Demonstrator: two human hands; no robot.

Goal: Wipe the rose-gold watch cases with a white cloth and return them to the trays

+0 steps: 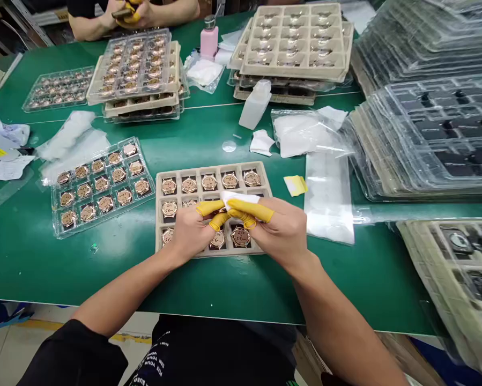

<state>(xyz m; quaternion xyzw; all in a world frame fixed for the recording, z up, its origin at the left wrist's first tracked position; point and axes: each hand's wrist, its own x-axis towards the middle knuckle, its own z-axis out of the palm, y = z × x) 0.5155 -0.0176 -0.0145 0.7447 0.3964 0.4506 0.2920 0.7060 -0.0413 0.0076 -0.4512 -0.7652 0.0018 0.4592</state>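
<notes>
My left hand (194, 228) and my right hand (281, 228), both with yellow finger cots, meet over a beige tray (159, 214). Pinched in the fingers of my right hand is a folded white wiping cloth (243, 199). My left fingers are closed on a watch case, mostly hidden behind the fingertips and the cloth. Rose-gold watch cases (209, 182) lie back side up in the tray's compartments under my hands. To the left, a clear plastic tray (104, 228) holds more of the same cases.
Stacked trays of watch cases (136, 64) and more trays (293, 67) stand at the back. A white bottle (256, 104), a pink bottle (209, 40) and a yellow-white scrap (295, 185) are on the table. Tall tray stacks (425, 150) line the right. A co-worker's hands (130, 13) are opposite.
</notes>
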